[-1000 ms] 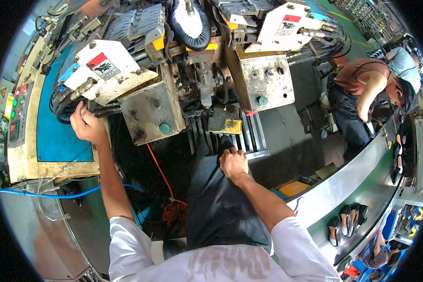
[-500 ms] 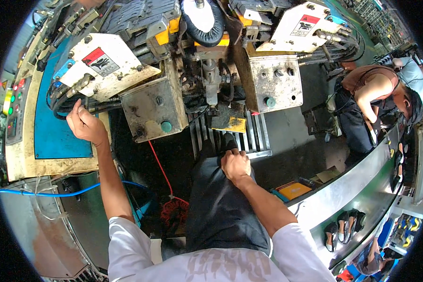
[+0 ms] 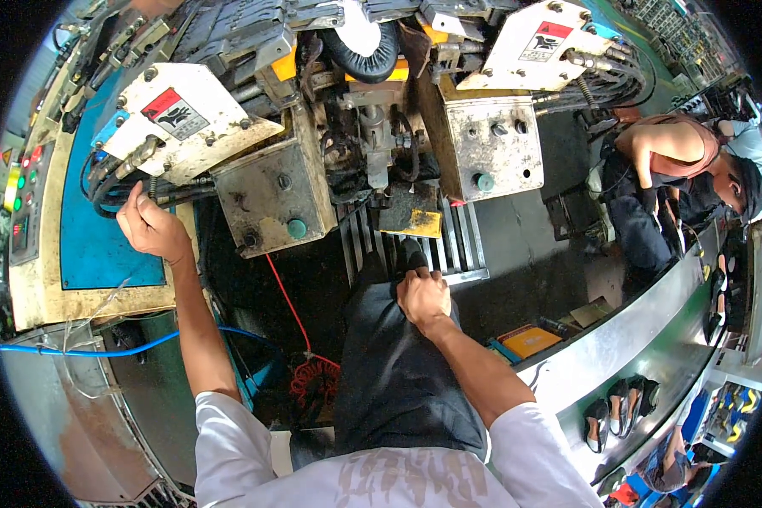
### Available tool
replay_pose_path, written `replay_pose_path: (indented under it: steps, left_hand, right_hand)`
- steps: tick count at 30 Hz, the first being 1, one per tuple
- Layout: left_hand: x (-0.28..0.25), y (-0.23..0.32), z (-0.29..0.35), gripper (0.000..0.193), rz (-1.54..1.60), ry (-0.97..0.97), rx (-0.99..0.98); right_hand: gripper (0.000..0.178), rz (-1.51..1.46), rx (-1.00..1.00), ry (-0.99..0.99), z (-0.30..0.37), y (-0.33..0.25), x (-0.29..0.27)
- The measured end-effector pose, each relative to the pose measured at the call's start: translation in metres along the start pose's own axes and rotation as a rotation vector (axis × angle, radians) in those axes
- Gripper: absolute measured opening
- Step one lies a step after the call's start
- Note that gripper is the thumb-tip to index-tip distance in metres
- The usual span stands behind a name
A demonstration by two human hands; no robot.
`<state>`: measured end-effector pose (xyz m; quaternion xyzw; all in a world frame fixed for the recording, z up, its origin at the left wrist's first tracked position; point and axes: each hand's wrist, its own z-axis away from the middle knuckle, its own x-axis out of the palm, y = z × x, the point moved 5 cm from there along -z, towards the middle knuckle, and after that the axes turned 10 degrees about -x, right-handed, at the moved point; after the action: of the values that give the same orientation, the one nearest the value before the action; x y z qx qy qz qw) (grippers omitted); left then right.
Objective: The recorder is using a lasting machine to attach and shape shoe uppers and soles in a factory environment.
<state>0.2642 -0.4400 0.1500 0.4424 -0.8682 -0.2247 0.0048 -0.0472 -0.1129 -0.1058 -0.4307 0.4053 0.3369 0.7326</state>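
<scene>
My left hand (image 3: 151, 227) is raised at the left, beside dark hoses (image 3: 196, 193) below a white machine plate. Its fingers are curled in with the thumb close to them; anything between them is hidden. My right hand (image 3: 425, 295) rests as a closed fist on the knee of my dark trousers (image 3: 398, 381), with no object showing in it. Ahead of me, a dark shoe upper with a white underside (image 3: 360, 51) sits toe toward me in the machine. Two stained control boxes (image 3: 267, 203), (image 3: 493, 152) with green buttons flank it.
A control panel (image 3: 27, 203) with lit buttons stands far left. A blue hose (image 3: 135, 349) and a red coiled hose (image 3: 315, 381) run low. To the right, a metal bench (image 3: 584, 360) curves past several shoes (image 3: 622, 411). A co-worker (image 3: 669, 161) bends at its far end.
The shoe and the machine parts around it have shifted slightly. The co-worker's arms have drawn back toward the body. Both of my hands have stayed nearly in place.
</scene>
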Motion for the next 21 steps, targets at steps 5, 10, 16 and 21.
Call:
replay_pose_path:
  steps: [5,10,16,21]
  left_hand:
    - [0.0004,-0.0067,0.001,0.028,-0.067,-0.023,-0.067]
    - [0.0009,-0.0044,0.0015,0.028,-0.042,-0.006,-0.084]
    - [-0.0001,-0.0016,-0.0005,0.025,-0.025,0.007,-0.013]
    - [0.0015,-0.0066,0.0005,0.025,-0.018,-0.001,-0.021]
  right_hand:
    - [0.033,0.003,-0.012,0.059,-0.0005,-0.001,-0.0008]
    - [0.033,0.023,-0.017,0.071,0.0002,0.0006,0.0007]
    - [0.033,0.003,-0.005,0.055,0.0,-0.0001,0.0004]
    - [0.032,-0.001,-0.011,0.068,0.0007,0.0013,0.002]
